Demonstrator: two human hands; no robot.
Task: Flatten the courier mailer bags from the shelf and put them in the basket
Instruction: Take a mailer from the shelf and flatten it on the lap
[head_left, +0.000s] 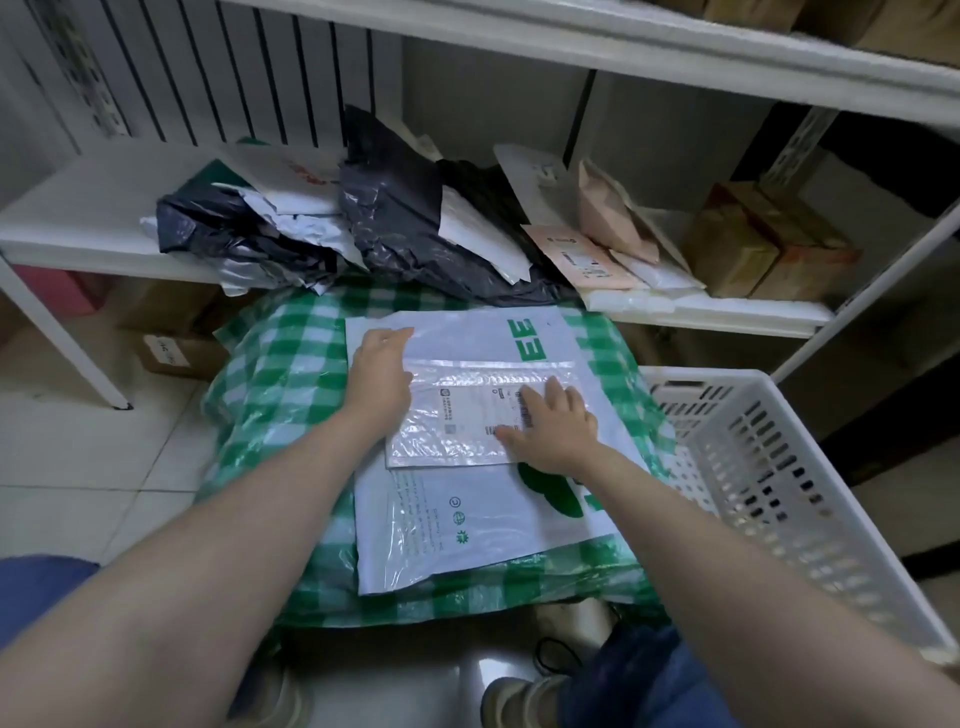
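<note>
A small white bubble mailer (457, 415) with a printed label lies flat on a larger white mailer with green print (467, 514). Both rest on a green-and-white checked bundle (275, 374). My left hand (379, 374) presses flat on the small mailer's left end. My right hand (556, 423) presses flat on its right part, fingers spread over the label. A heap of crumpled black, white and pink mailer bags (395, 223) sits on the white shelf (78, 218) behind. The white slotted basket (779, 467) stands to the right.
Brown cardboard boxes (753, 249) stand at the shelf's right end, and more boxes (171, 343) sit under the shelf at left. An upper shelf board (623, 47) runs overhead. My knees and shoes (524, 696) are at the bottom of the view on a tiled floor.
</note>
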